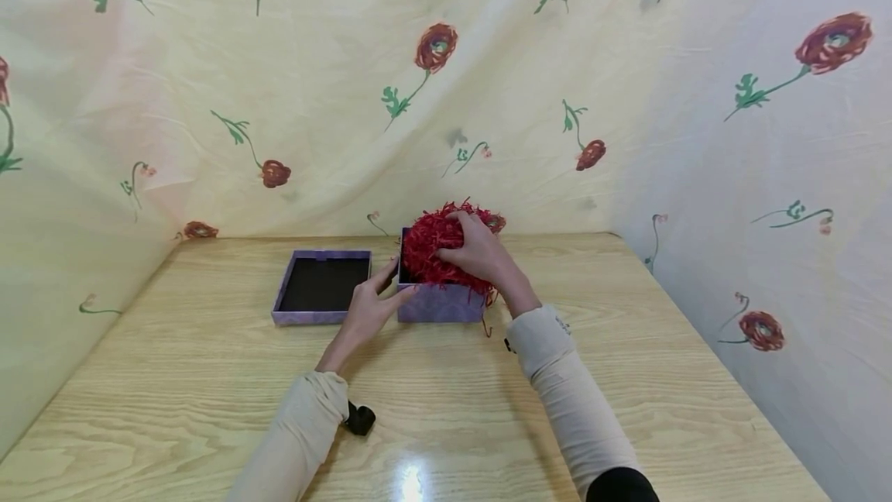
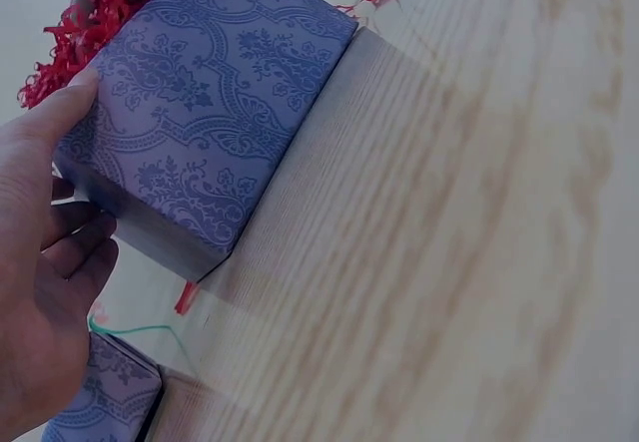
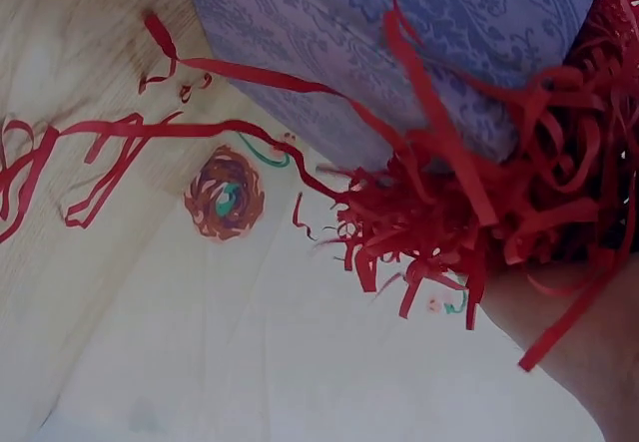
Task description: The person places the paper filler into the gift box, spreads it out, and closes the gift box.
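Note:
A purple patterned box (image 1: 439, 306) stands open at the far middle of the table, heaped with red shredded paper (image 1: 427, 248). My left hand (image 1: 369, 308) holds the box at its front left corner. In the left wrist view, the thumb of that hand (image 2: 40, 232) lies on the patterned face and the fingers bend by the side. From above, my right hand (image 1: 479, 252) grips a clump of the shreds over the box; its fingertips are partly buried. In the right wrist view, loose strips (image 3: 439, 183) hang over the box's side (image 3: 300, 38).
Left of the box lies its purple lid (image 1: 310, 318), black inside turned up. Stray red strips (image 3: 120, 128) trail onto the wooden table (image 1: 432, 440) at the box's right. A flowered cloth (image 1: 334, 84) rises directly behind the table and along both sides.

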Demonstrator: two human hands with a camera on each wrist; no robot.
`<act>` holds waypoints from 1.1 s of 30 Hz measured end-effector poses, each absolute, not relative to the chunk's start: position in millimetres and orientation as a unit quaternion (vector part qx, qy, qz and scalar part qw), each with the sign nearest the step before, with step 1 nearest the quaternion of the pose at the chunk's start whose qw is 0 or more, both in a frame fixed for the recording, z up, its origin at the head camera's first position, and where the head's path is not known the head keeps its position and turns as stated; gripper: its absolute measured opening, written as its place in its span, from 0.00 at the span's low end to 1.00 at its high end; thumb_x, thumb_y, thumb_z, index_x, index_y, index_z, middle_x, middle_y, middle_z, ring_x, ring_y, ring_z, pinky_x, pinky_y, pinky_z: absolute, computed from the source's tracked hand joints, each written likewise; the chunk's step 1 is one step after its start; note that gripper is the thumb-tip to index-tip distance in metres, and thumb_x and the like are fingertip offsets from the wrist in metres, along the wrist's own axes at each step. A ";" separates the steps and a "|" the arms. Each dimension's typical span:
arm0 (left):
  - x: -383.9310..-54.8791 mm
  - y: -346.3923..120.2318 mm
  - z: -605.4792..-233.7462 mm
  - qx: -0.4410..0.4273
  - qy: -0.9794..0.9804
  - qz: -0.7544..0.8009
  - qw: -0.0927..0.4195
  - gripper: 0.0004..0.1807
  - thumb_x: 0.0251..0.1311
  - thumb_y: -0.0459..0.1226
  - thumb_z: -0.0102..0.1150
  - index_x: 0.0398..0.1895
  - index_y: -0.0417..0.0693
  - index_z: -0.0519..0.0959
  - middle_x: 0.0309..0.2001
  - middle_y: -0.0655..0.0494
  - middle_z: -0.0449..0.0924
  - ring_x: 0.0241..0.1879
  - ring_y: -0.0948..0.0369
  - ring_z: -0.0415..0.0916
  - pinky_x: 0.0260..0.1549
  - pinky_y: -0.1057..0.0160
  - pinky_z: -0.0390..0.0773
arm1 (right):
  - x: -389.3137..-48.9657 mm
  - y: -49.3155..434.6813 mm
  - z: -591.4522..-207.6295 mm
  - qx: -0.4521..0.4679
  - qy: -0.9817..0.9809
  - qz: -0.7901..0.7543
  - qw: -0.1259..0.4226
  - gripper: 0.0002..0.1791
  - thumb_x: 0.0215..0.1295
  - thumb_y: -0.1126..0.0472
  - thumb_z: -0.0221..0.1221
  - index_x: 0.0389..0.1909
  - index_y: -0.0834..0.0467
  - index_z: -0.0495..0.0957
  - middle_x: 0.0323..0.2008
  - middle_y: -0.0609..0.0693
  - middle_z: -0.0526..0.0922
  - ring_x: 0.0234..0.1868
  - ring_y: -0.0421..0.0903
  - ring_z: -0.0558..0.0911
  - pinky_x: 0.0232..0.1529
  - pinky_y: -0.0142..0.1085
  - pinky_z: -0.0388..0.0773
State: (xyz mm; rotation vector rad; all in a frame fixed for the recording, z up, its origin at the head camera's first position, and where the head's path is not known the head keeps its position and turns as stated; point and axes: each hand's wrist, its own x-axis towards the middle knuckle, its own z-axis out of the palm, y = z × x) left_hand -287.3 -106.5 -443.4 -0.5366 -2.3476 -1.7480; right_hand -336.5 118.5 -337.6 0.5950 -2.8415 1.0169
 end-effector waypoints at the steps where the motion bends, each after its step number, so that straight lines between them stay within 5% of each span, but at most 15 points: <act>1: -287.1 -106.6 -443.2 -0.179 -0.787 -0.585 0.082 0.42 0.71 0.46 0.66 0.81 0.42 0.59 0.76 0.43 0.61 0.73 0.45 0.62 0.66 0.44 0.70 | -336.4 117.9 -338.0 0.195 -0.924 0.328 0.033 0.38 0.68 0.55 0.69 0.74 0.61 0.65 0.67 0.61 0.70 0.63 0.58 0.75 0.64 0.54 0.73; 33: -287.3 -107.4 -442.3 -0.175 -0.788 -0.586 0.072 0.42 0.70 0.49 0.66 0.82 0.47 0.60 0.76 0.42 0.63 0.73 0.45 0.63 0.64 0.45 0.72 | -339.6 93.0 -358.4 0.178 -0.949 0.258 0.003 0.34 0.70 0.51 0.67 0.70 0.63 0.70 0.65 0.61 0.73 0.63 0.58 0.77 0.64 0.54 0.74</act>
